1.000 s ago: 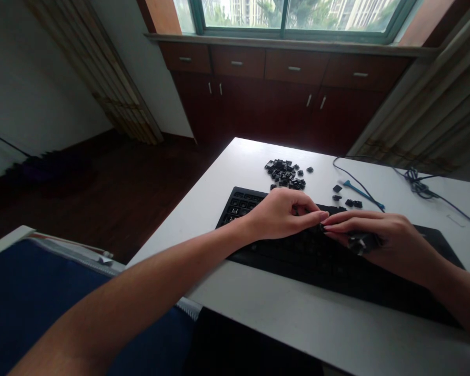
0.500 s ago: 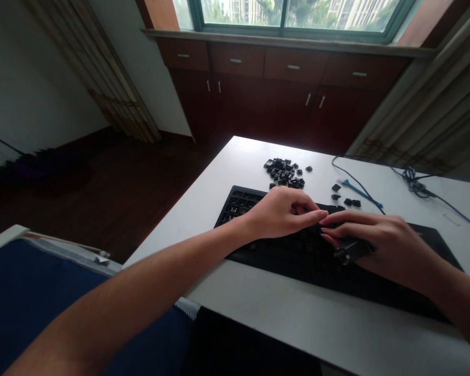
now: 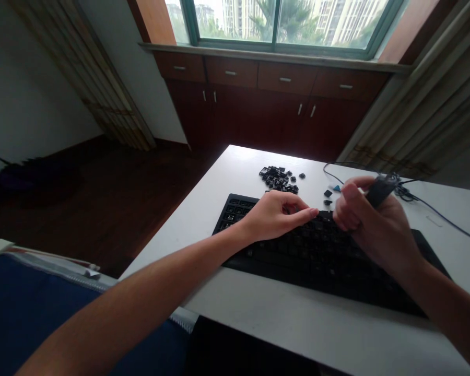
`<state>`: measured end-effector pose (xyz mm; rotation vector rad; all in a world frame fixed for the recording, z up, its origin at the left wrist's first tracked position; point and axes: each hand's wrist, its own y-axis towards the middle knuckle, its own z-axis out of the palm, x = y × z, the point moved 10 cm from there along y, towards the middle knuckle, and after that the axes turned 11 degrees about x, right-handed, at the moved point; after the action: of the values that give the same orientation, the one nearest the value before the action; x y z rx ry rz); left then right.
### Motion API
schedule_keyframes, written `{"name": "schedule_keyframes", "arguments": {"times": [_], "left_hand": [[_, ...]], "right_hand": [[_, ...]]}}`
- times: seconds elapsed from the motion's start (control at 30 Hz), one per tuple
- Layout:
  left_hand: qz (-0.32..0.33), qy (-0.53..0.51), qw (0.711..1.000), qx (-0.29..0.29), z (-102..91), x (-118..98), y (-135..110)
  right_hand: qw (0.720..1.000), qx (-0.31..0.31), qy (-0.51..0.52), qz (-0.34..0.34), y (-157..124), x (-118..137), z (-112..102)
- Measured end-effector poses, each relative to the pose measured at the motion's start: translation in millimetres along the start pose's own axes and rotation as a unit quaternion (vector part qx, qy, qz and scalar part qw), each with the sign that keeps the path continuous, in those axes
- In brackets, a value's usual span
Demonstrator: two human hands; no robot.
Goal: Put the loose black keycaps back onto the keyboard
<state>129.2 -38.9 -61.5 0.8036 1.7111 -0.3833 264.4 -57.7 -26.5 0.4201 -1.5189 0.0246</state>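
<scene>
Right hand (image 3: 372,219), gripping a dark tool (image 3: 382,190), has lifted and turned away from the left hand (image 3: 278,214) since half a second ago. The left stays curled over the keyboard (image 3: 282,261) on the table (image 3: 207,292); whether it pinches anything, I cannot tell.

Room, apparently in a home, long curtains (image 3: 113,99) at left and right, reddish-brown cabinets (image 3: 254,112) beyond the far edge of the table (image 3: 282,313), green-framed window (image 3: 274,23) above them, dark floor (image 3: 144,196) past the table's left edge.
</scene>
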Motion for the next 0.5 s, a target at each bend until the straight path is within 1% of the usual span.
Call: {"name": "schedule_keyframes", "arguments": {"times": [0.07, 0.1, 0.17, 0.23, 0.37, 0.43, 0.5], "left_hand": [[-0.006, -0.03, 0.999, -0.012, -3.9, 3, 0], [-0.006, -0.04, 0.999, -0.02, -6.5, 3, 0], [-0.002, -0.056, 0.998, -0.036, -11.8, 4, 1], [0.003, -0.072, 0.996, -0.049, -16.2, 5, 1], [0.005, -0.098, 0.993, -0.061, -19.8, 7, 1], [0.001, -0.098, 0.993, -0.06, -19.2, 8, 2], [-0.005, -0.092, 0.994, -0.063, -19.0, 10, 1]], "right_hand": [[0.993, 0.019, 0.11, 0.03, 10, -5, 17], [0.989, 0.03, 0.136, 0.045, 14, -6, 26], [0.987, 0.033, 0.143, 0.06, 19, -6, 35], [0.989, 0.024, 0.134, 0.05, 19, -1, 38], [0.983, 0.073, 0.16, 0.057, 17, 1, 47], [0.983, 0.077, 0.158, 0.056, 16, 3, 47], [0.987, 0.063, 0.141, 0.037, 16, 7, 44]]}}
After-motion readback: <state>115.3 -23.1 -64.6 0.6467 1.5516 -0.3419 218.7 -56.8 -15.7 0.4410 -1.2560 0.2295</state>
